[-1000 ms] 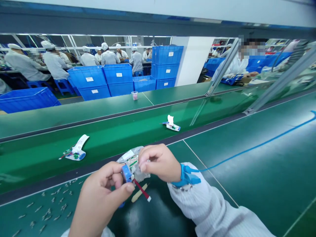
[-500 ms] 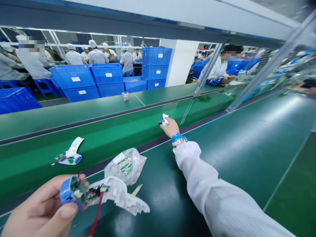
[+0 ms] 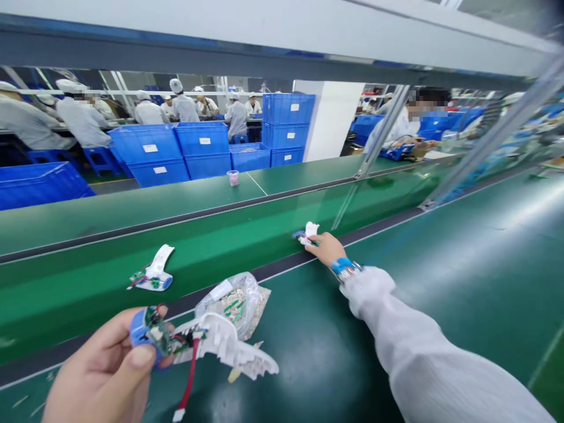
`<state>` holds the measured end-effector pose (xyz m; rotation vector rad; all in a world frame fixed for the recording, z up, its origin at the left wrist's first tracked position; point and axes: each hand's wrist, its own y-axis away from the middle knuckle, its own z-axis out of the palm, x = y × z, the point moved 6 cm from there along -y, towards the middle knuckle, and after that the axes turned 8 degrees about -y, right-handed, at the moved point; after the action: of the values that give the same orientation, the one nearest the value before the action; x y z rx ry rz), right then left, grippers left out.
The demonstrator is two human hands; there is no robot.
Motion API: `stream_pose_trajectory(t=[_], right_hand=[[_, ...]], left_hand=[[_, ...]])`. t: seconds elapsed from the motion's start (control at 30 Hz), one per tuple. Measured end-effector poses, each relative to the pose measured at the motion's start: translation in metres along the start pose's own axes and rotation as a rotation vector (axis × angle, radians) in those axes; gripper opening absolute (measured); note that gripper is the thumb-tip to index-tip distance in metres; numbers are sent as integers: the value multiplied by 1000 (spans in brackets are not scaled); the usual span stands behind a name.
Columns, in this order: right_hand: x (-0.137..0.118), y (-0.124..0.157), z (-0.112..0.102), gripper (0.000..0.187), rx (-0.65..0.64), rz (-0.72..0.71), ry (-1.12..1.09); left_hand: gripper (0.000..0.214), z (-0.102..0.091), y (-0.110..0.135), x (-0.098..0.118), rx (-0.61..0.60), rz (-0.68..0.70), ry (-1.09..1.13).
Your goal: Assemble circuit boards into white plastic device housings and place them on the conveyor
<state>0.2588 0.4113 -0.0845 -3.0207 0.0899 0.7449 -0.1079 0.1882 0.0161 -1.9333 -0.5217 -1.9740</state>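
My left hand (image 3: 103,376) is closed on a white plastic shell (image 3: 224,346) with a blue end cap, a small circuit board and a dangling red wire, held low at the left. My right hand (image 3: 326,248) is stretched out to the conveyor belt (image 3: 229,247), its fingers pinched on a second white and blue assembly (image 3: 307,235) lying there. A blue wrist strap sits on my right wrist. A third white assembly (image 3: 154,275) lies on the belt to the left.
A clear bag of small parts (image 3: 231,302) lies on the green table (image 3: 440,294) in front of me. A small cup (image 3: 232,177) stands on the far table. Blue crates (image 3: 185,150) and seated workers in white fill the background. Slanted metal posts (image 3: 379,141) rise at the right.
A second ago both hands worked together on the shell near the bag. My right hand then reached out to the assembly on the belt, which has since drifted right; my left keeps the shell.
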Motion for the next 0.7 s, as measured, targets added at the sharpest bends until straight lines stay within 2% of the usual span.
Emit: stream_pose_trajectory(t=[0.13,0.23,0.3,0.37,0.43,0.5,0.57,0.63,0.7], right_hand=[[-2,64,11,31,-48,-106,-43],[-11,88,8,28,-73,-178,-97],[-31,97,-6,26,-60,-253,-151],[-64,108,-28,26,-52,-376,-228],[-108,125,-52,20,-87,-560,-336],[-161,153,-79,18,-190,-947,-596],[-203,179,-94,21,-365,-1222,-667],[-233,195,-92,28,-523,-1348,-472],[-252,203,-80,33,-669,-1384,-133]], left_hand=[[33,13,0,7,-65,-37,3],[42,19,-3,11,-85,-43,24],[42,23,-2,14,-91,-27,32],[37,28,0,17,-86,0,40],[35,31,5,20,-68,20,28],[35,33,8,21,-71,26,10],[34,35,11,21,-114,29,3],[36,36,13,22,-175,36,10],[37,34,14,21,-209,26,3]])
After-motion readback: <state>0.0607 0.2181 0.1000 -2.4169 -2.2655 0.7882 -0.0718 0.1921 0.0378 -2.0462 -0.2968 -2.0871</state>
